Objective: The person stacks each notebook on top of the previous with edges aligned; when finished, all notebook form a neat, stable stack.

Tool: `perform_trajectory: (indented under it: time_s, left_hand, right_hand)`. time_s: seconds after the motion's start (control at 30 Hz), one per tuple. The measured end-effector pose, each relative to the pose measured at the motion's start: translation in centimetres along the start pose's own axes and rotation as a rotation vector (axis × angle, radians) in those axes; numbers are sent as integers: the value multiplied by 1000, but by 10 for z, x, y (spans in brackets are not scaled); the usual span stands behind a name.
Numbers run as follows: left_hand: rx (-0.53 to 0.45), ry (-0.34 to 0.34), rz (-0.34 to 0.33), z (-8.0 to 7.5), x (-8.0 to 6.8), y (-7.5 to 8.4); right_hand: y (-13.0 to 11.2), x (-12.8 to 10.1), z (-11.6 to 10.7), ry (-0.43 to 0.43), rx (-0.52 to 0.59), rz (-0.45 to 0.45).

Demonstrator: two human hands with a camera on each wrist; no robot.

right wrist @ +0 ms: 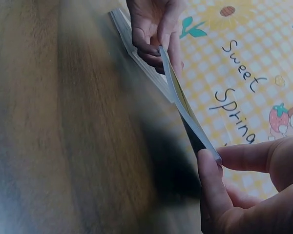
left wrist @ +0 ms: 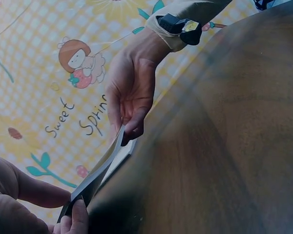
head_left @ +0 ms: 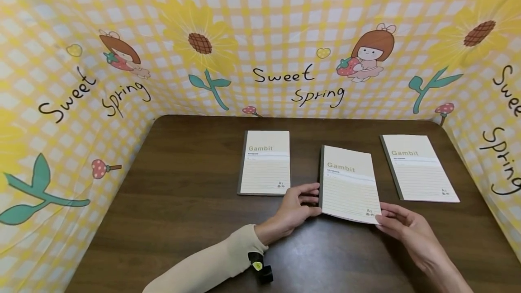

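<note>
Both hands hold a pale notebook (head_left: 350,189) marked "Gambit", with a dark spine on its left. My left hand (head_left: 291,211) pinches the spine side near its lower corner. At the lower right corner, my right hand (head_left: 411,229) grips the notebook between thumb and fingers. The wrist views show it raised off the table and slightly bowed, its page edge (right wrist: 178,95) facing the right wrist camera. A matching notebook (head_left: 265,164) lies flat to the left, just beyond my left hand. Another notebook (head_left: 421,168) lies at the right, a little slanted.
The dark wooden table (head_left: 171,184) has rounded far corners. A yellow checked cloth (head_left: 252,26) with flowers and lettering hangs around its back and sides. A small black device (head_left: 262,268) is strapped at my left wrist, over a beige sleeve (head_left: 211,259).
</note>
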State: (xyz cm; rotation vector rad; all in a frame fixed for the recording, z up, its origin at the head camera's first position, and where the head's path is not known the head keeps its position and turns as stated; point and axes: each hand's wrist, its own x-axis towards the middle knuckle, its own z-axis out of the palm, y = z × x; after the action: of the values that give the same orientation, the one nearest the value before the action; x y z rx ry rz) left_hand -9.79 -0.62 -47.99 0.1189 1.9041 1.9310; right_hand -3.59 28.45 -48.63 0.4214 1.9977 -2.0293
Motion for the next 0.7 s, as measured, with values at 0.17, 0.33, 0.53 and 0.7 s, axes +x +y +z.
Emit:
perform_trajectory:
  time_s: [0.17, 0.33, 0.53, 0.7]
  left_hand:
    - [36, 5, 72, -12, -7, 4]
    - [34, 23, 93, -30, -14, 8]
    - [51, 85, 99, -53, -19, 8]
    - [84, 143, 108, -71, -22, 8]
  right_hand:
    - [-8, 3, 11, -12, -59, -42]
    - [-17, 9, 27, -33, -118, -67]
    - [-26, 23, 52, -65, -171, -94]
    - [-31, 35, 71, -95, -192, -124]
